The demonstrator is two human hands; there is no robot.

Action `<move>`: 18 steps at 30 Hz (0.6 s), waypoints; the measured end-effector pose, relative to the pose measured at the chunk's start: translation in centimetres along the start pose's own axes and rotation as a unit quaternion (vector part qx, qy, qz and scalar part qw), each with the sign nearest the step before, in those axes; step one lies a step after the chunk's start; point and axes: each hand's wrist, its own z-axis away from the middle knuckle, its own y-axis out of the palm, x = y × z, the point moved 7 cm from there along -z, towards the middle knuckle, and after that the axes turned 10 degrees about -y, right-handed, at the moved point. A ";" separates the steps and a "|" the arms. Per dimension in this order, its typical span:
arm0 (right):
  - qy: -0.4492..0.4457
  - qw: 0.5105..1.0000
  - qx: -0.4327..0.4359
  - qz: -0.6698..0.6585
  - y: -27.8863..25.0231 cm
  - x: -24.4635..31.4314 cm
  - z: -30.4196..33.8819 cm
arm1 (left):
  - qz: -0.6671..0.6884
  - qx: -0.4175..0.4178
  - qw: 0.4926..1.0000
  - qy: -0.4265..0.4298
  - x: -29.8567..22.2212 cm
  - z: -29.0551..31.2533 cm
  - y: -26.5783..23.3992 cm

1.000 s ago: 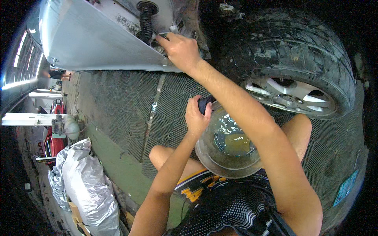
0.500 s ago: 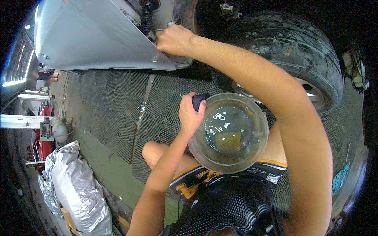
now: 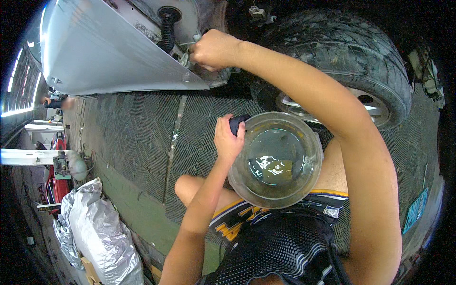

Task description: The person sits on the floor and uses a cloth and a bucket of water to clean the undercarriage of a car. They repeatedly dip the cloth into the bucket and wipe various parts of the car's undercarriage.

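My left hand (image 3: pixel 228 141) is closed around a small dark block (image 3: pixel 238 125) and rests against the left rim of a clear round tub (image 3: pixel 316 164). Water (image 3: pixel 266 145) stands in the tub, and a yellowish-brown square piece (image 3: pixel 285 169) shows under its surface. The tub sits between my bent legs. Stretched forward across the view, my right hand (image 3: pixel 213 51) is clenched at the edge of a silver-grey car panel (image 3: pixel 118 52). Whatever its fingers grip there is hidden from view.
A black corrugated hose (image 3: pixel 167 33) hangs by the panel. To the right stands a dusty wheel (image 3: pixel 346 50), close under my right arm. Textured mats (image 3: pixel 137 123) cover the floor. A silver cover (image 3: pixel 102 232) lies bunched at lower left, and a person (image 3: pixel 54 102) is far left.
The view has shifted slightly, showing more of the hose. My right hand sits a little farther from the panel's lower corner. The reflections on the water have moved; my left hand keeps its hold.
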 end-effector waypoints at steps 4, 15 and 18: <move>0.165 0.980 -0.094 -0.052 1.1 -0.3 0.7 | 0.010 0.008 1.000 -0.023 0.5 -0.1 0.3; 0.227 0.957 -0.157 -0.086 -0.2 -1.3 -0.6 | -0.004 0.007 1.000 -0.004 0.3 0.0 0.3; 0.284 0.929 -0.167 -0.166 -0.5 -2.1 0.0 | -0.007 -0.007 1.000 0.010 0.5 -0.1 0.1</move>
